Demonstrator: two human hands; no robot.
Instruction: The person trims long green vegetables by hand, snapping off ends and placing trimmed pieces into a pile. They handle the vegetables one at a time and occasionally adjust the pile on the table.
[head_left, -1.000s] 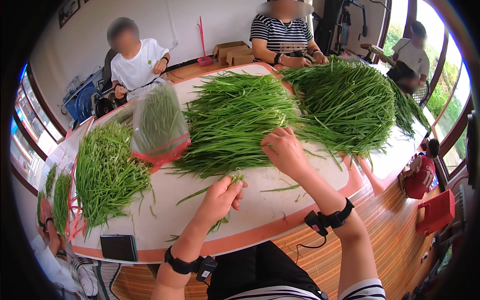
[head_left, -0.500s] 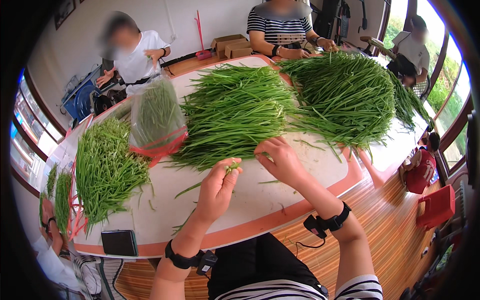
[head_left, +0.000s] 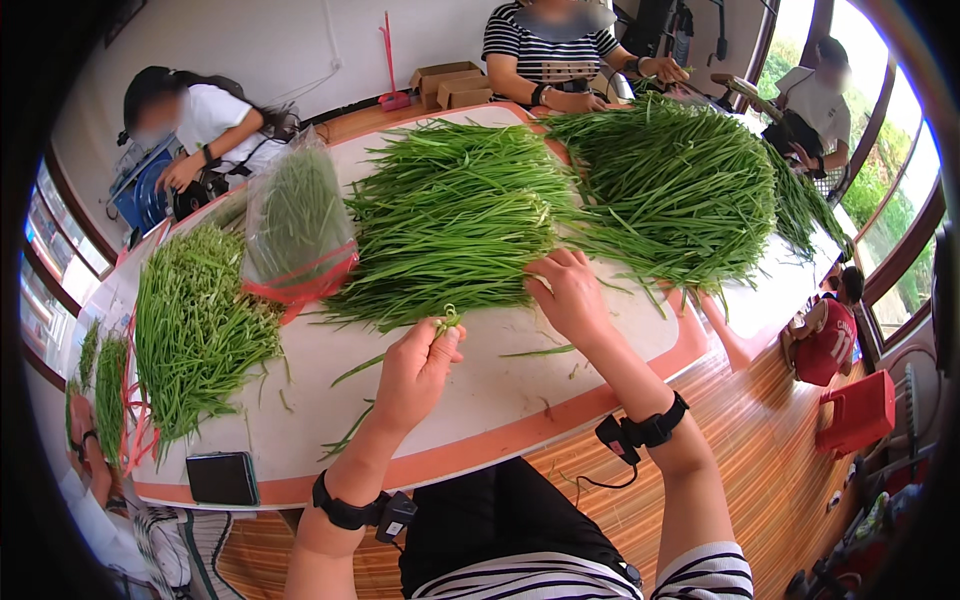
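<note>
My left hand (head_left: 418, 368) is closed in a pinch above the near part of the table, and a small curled tuft of green chive pieces (head_left: 449, 318) sticks out above its thumb and fingertips. At the right-hand cut ends of the middle chive pile (head_left: 450, 220), the fingers of my right hand (head_left: 570, 290) are bent together. Whether they grip a stalk there I cannot make out. A few loose chives (head_left: 540, 352) lie on the tabletop between and beside my hands.
A larger chive heap (head_left: 690, 190) spreads at the right; shorter chives (head_left: 195, 330) lie at the left beside a filled plastic bag (head_left: 300, 225). A black phone (head_left: 222, 478) rests at the table's edge (head_left: 460, 458). Other people sit around; a red stool (head_left: 858, 412) stands on the floor.
My right hand stays at the middle pile's cut ends. The left still pinches the green tuft, its curled end now showing higher. The person at back left has bent down toward the left.
</note>
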